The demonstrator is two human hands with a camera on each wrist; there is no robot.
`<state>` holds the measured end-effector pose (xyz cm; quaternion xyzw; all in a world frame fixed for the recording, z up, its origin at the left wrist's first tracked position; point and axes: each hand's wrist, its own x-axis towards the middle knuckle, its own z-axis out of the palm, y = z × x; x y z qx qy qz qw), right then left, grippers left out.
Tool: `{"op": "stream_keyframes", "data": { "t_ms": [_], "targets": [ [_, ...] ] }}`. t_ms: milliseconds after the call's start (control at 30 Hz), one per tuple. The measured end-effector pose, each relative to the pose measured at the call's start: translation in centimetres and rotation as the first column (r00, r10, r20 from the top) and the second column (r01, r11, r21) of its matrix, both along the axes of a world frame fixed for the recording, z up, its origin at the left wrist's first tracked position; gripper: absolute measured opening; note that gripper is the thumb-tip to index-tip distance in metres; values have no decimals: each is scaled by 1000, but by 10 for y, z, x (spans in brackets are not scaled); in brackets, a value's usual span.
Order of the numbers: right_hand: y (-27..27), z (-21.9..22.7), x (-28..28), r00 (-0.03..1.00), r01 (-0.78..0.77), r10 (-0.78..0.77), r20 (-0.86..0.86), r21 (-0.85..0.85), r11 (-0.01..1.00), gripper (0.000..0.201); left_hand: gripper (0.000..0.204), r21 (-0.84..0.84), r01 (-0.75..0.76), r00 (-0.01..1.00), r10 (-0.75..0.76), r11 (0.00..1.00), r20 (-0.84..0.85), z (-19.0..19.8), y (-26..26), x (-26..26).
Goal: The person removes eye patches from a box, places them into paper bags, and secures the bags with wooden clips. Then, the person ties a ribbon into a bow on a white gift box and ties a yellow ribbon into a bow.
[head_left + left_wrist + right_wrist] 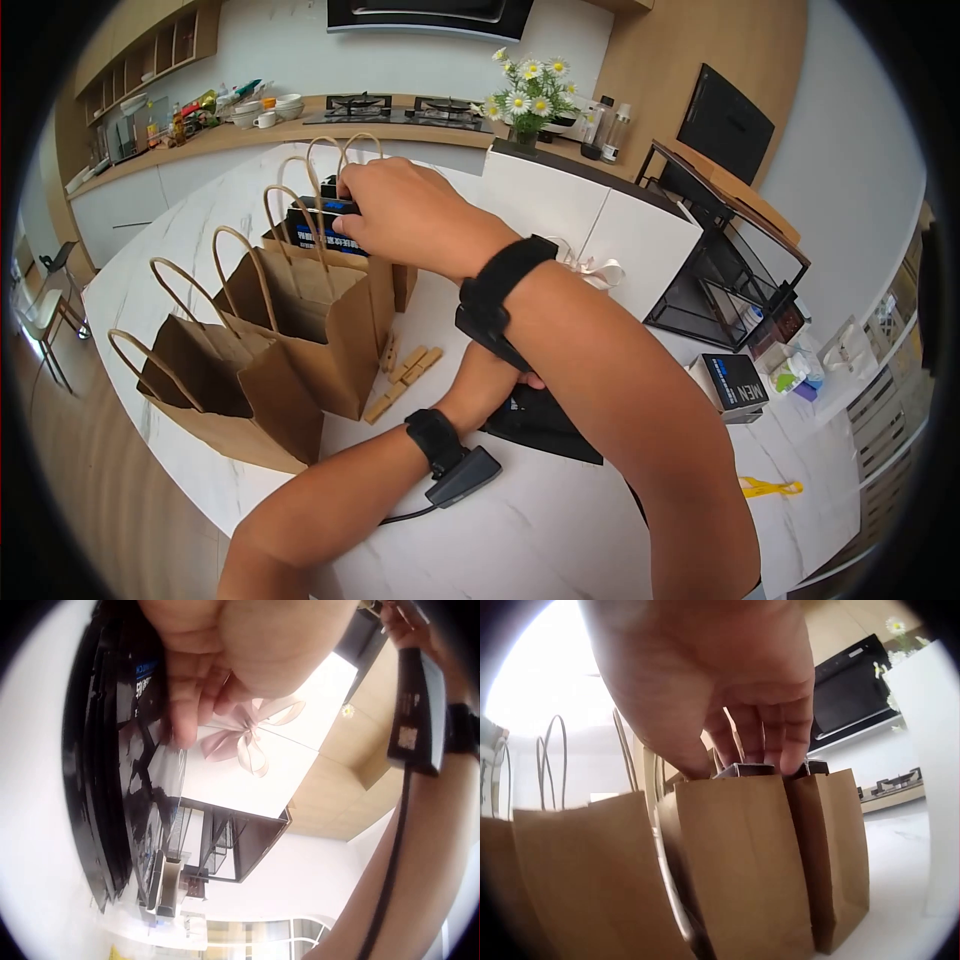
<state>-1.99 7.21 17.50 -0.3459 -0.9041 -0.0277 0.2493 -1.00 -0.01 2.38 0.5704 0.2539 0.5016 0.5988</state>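
Several brown paper bags (255, 395) with twisted handles stand in a row on the left of the table. At the far end, my right hand (415, 210) reaches into a bag and grips a black box (325, 235) with blue and white print. In the right wrist view, the thumb and fingers straddle the top of the box (746, 770), which shows above the rim of a paper bag (739, 855). My left hand (247, 645) rests at a stack of glossy black packets (112, 765). In the head view, the right forearm crosses over and partly hides these packets (545, 425).
Wooden clothespins (405, 380) lie beside the bags. A box marked MEN (735, 385) and a yellow strap (770, 487) are on the right. A white cabinet (545, 200) with a pink bow, daisies (530, 90) and a black rack (725, 270) stand behind.
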Motion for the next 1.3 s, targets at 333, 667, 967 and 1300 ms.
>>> {"op": "stream_keyframes", "data": {
  "t_ms": [333,667,967,1300],
  "targets": [
    [0,-7,-13,995,101,-101,16,7,995,43,22,7,-53,998,53,999,18,-5,-3,-3],
    [-11,17,-8,910,82,-72,-408,8,997,33,23,25,-16,998,14,1000,62,4,-6,-6],
    [-31,89,82,646,56,-22,-763,19,998,51,30,-136,213,976,-204,968,75,-19,13,-2],
    [-119,-49,232,335,171,-601,-725,-580,796,53,52,-9,203,960,-197,979,197,3,2,-6]
  ]
}}
